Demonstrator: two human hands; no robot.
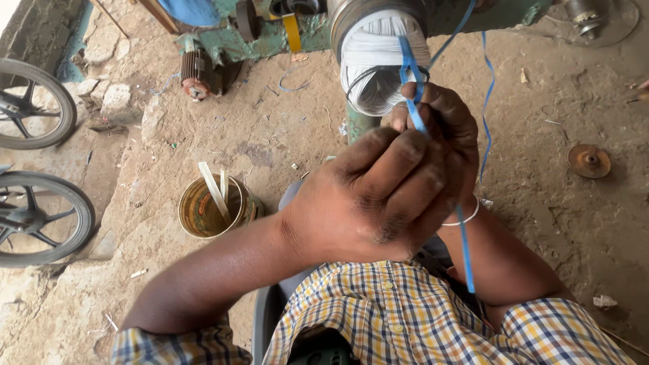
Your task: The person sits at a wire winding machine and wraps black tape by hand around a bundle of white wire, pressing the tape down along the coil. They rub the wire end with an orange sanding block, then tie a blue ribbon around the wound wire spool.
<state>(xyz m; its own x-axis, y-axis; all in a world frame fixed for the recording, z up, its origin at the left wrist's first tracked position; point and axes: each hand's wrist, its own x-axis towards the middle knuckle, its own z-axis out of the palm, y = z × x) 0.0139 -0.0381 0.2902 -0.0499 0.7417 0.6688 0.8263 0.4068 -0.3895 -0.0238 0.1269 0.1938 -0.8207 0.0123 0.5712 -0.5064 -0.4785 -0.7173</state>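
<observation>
Blue strap (414, 101), thin, flat and glossy, runs from the white spool (382, 64) down through the person's hands and on past the right wrist toward the checked shirt (405, 318). A second length of the same strap hangs loose just right of the spool. The spool is wound with fine white strands, with a dark wire looped across its face, and sits in a grey metal drum on the green machine (270, 34).

Right hand (443, 125) lies just below the spool, fingers closed and pinching the strap. Left hand (378, 199) lies below the spool and over the right hand, fingers curled; whether it grips the strap cannot be told, since the back of the hand hides it.

Left of the spool and lower, an open yellow tin (209, 206) with pale sticks stands on the dirt floor (561, 216), well apart from the hands. Far left of the spool, two wheels (34, 162) line the frame edge. Right of the spool, a rusty disc (589, 161) lies on open ground.
</observation>
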